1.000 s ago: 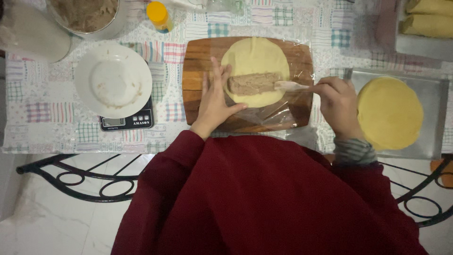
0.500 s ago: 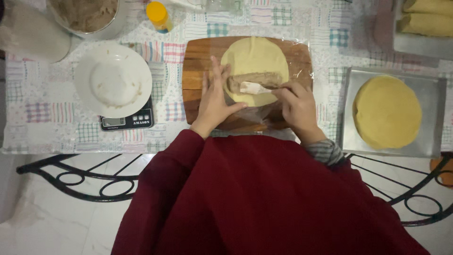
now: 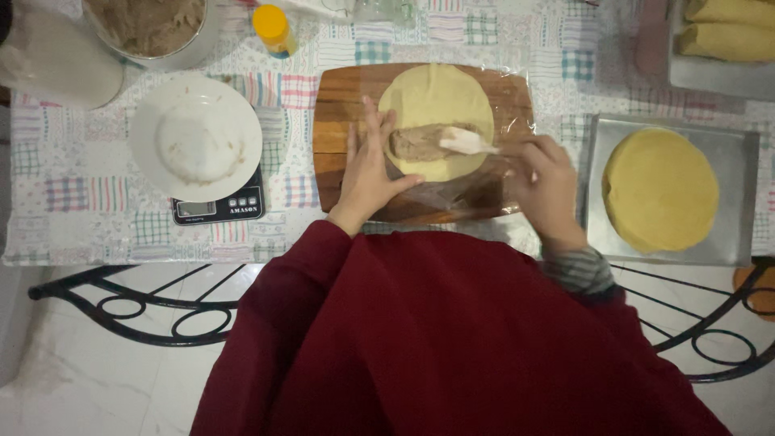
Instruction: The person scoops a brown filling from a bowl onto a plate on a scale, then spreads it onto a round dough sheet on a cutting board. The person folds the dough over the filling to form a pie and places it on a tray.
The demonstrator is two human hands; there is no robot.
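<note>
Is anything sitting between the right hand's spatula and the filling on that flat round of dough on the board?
Nothing visible does. The right hand holds the white spatula with its blade already on the brown filling atop the dough round. The left hand rests flat beside the filling, at its left end, not in the spatula's way.

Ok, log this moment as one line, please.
left hand flat on wrapper edge | right hand holds spatula on brown filling | round yellow wrapper on wooden board
</note>
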